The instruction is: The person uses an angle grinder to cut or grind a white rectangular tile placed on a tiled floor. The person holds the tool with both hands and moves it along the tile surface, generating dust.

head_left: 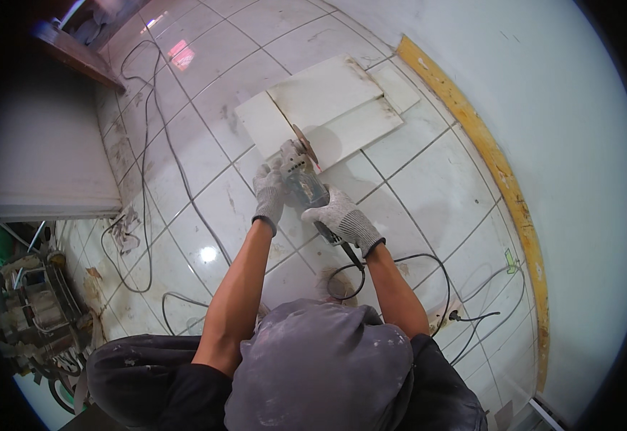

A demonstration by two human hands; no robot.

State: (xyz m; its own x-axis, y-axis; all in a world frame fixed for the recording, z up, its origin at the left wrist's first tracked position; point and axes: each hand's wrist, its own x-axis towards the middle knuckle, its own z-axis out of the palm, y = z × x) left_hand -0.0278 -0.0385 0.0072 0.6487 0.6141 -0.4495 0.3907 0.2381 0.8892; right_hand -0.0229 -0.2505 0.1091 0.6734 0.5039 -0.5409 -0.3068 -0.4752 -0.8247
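An angle grinder (306, 184) is held between my two hands, both in grey knit gloves. My left hand (269, 188) is closed at its front end, beside the gear head; exactly what its fingers wrap is partly hidden. My right hand (343, 215) grips the rear of the body, where a black cord comes out. The thin cutting disc (305, 146) stands on edge at a white tile (261, 122), in line with a dark straight cut across it. More white tiles (360, 133) overlap under and beside that one.
The tiled floor (428, 194) has dirt marks. Black cables (177, 154) loop at the left, and a power socket strip (439, 316) lies at lower right. A yellowish strip (482, 144) edges the right wall. Cluttered equipment (44, 309) stands at left near a white panel (47, 144).
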